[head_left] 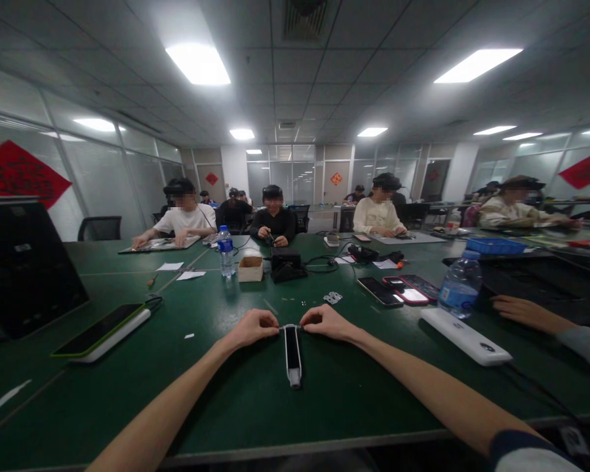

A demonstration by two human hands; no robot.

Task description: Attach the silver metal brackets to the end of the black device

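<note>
A slim device with a black face and a pale frame (293, 354) lies on the green table, its narrow grey end toward me. My left hand (256, 326) is at the left of the device's far end, thumb and fingertips pinched together. On the other side, my right hand (327, 322) pinches in the same way, close to the far right corner. Something small and thin seems to show at the fingertips of both hands, too small to name. Just beyond my right hand lie small grey metal pieces (332, 297).
A phone on a white power bank (103, 331) lies left; a white power bank (465, 335), a water bottle (459, 286) and phones (379, 291) are right. A cardboard box (250, 269) and bottle (225, 250) stand ahead. Another person's hand (533, 314) rests at the right. People sit opposite.
</note>
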